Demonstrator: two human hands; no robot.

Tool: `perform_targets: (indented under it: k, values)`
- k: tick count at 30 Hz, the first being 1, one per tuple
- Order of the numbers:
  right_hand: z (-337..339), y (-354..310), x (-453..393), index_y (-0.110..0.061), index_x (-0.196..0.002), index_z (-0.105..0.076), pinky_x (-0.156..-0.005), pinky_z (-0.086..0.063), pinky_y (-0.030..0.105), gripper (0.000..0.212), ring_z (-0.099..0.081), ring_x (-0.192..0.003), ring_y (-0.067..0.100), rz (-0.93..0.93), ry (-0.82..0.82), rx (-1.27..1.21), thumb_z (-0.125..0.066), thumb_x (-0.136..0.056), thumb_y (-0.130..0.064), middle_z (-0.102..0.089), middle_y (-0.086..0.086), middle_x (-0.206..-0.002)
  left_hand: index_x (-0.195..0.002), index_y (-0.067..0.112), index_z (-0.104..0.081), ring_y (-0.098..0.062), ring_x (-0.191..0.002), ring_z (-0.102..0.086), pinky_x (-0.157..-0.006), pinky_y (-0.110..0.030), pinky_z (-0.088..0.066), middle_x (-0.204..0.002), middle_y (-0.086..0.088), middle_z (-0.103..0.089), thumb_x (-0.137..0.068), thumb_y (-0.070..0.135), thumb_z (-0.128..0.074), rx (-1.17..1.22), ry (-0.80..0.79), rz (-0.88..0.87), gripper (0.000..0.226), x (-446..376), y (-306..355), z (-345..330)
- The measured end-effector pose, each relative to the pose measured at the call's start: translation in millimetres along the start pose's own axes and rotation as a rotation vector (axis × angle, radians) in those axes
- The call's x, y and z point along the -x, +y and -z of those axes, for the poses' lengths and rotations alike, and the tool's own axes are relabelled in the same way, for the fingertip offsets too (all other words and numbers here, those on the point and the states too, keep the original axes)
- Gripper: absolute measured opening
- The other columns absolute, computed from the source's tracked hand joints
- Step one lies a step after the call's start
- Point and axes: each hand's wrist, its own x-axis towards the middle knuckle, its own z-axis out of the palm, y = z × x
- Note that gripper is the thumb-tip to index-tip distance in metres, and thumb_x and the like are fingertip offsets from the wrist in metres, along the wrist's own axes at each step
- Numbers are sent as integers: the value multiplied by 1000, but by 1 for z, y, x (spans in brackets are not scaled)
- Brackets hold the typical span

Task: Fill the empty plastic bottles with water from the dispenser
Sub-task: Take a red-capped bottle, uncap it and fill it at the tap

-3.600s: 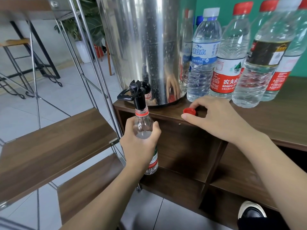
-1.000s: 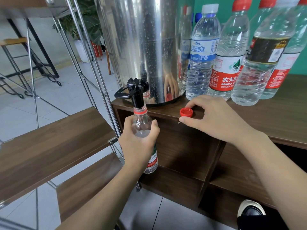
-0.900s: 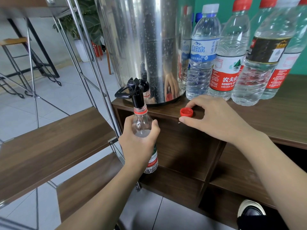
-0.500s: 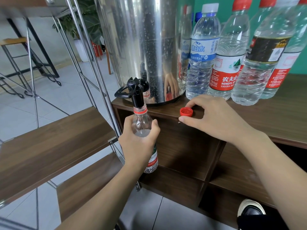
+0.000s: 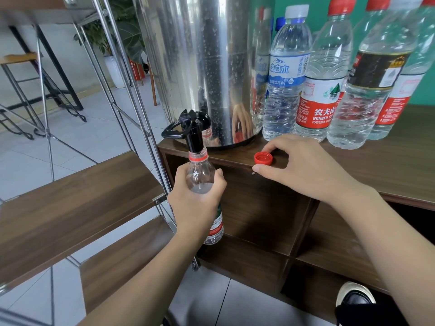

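Bottle (image 5: 201, 182) gripped by left hand (image 5: 195, 203) under tap (image 5: 191, 132); right hand (image 5: 303, 170) pinching red cap (image 5: 263, 158) at 3 o'clock on counter (image 5: 388, 165).

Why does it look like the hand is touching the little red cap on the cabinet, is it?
Touching. The head view shows the right hand curled around the red cap, its fingers meeting the cap's far edge.

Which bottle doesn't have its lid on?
The clear plastic bottle that the left hand grips under the black tap. Its red cap lies on the wooden counter; the standing bottles in view keep their caps.
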Motion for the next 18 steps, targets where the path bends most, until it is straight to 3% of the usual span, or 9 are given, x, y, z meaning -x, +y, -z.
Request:
perform_targets:
  k: [18]
  values:
    - [0,1,1,-33,-99,-67,-92,-45,31,32,-54,-102,7,6,-3,17,-70,-82,-60,-62,-17,-103,-103,26,-64,-5,-88,-70,-83,-27,-56,-92,18,-71,-88,34,-81,-20,-7,-9,24,0,-2,0]
